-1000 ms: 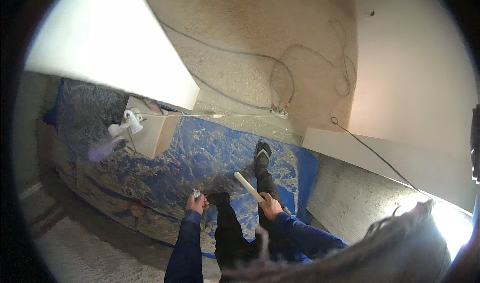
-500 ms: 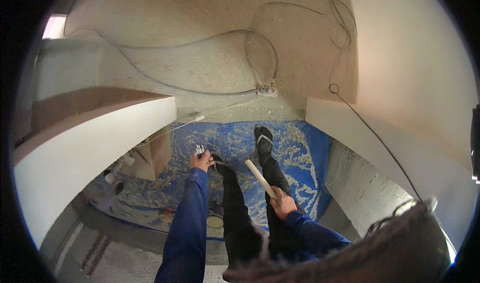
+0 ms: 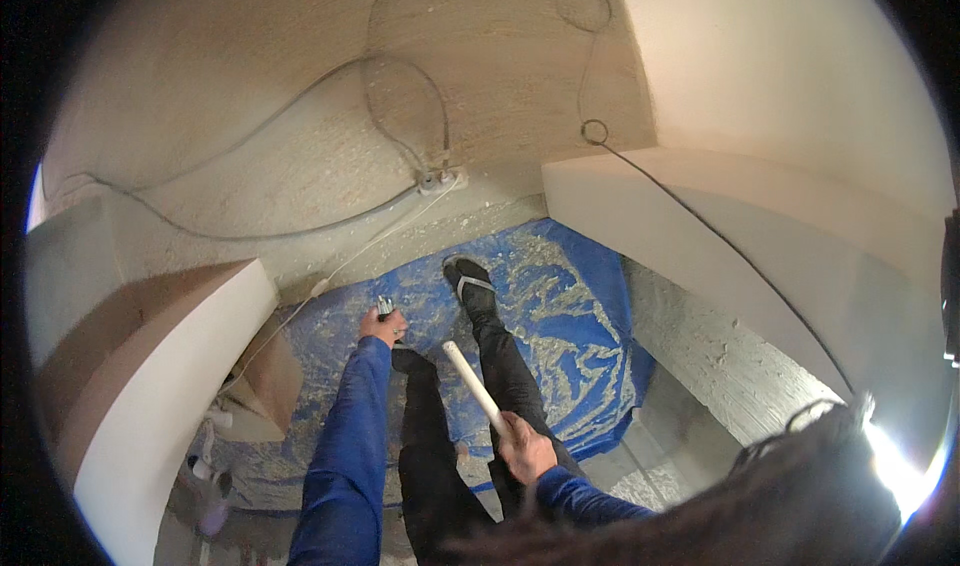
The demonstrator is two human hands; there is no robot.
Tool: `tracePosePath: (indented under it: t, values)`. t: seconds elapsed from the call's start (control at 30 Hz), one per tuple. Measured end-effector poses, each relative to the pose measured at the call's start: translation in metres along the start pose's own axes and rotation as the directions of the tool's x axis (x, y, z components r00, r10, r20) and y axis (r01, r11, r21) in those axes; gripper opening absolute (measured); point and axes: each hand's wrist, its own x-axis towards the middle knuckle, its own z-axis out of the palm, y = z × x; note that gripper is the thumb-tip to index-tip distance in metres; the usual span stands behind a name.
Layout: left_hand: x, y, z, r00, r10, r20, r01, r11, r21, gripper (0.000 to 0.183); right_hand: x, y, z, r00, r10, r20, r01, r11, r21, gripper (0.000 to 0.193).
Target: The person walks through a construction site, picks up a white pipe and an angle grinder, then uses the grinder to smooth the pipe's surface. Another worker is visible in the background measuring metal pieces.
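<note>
My left hand (image 3: 376,328) is closed round a small dark thing with several short silvery metal prongs (image 3: 385,307) sticking up past the fingers; its kind is hard to make out. It is held out over the blue sheet (image 3: 600,291), beyond my left foot. In my right hand (image 3: 528,450) is a pale, cream-white pipe (image 3: 470,378), gripped near its lower end and slanting up to the left. Its free end points toward my feet and stays apart from the left hand.
Pale debris litters the blue sheet, where my sandalled foot (image 3: 470,278) stands. A brown box (image 3: 265,381) sits by the white curved ledge (image 3: 170,386) at left. Cables (image 3: 300,234) hang on the wall from a socket (image 3: 438,180). Another ledge (image 3: 720,191) carries a dark cable at right.
The view has turned to the right, so the wall, ledges and sheet appear shifted left and tilted. Both hands keep their hold, and the pipe stands at much the same slant.
</note>
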Motion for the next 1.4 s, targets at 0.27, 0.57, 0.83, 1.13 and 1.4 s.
tracePosePath:
  t: [0.27,0.57,0.83,1.13,1.4]
  values:
    - [0.079,0.044,0.161,0.98,0.086,0.181,-0.099,0.993,0.066,0.02,0.005,0.017,-0.027,0.994,-0.028,-0.107,0.039,0.995,0.097,0.054]
    - [0.173,0.113,0.303,0.898,0.438,0.049,-0.366,0.68,0.635,0.033,0.003,0.064,-0.001,0.928,-0.156,-0.338,0.092,0.976,-0.199,0.049]
    - [0.176,0.058,0.302,0.94,0.316,0.132,-0.299,0.57,0.765,0.032,0.007,0.054,-0.003,0.938,-0.08,-0.338,0.052,0.995,-0.091,0.046]
    - [0.171,0.01,0.3,0.966,0.178,0.189,-0.258,0.57,0.78,0.044,0.003,0.05,0.006,0.93,-0.062,-0.364,0.034,0.996,-0.081,0.042]
    - [0.146,0.036,0.234,0.979,0.201,-0.022,-0.134,0.726,0.674,0.062,-0.005,0.044,0.017,0.894,-0.098,-0.437,0.051,0.992,-0.118,0.039]
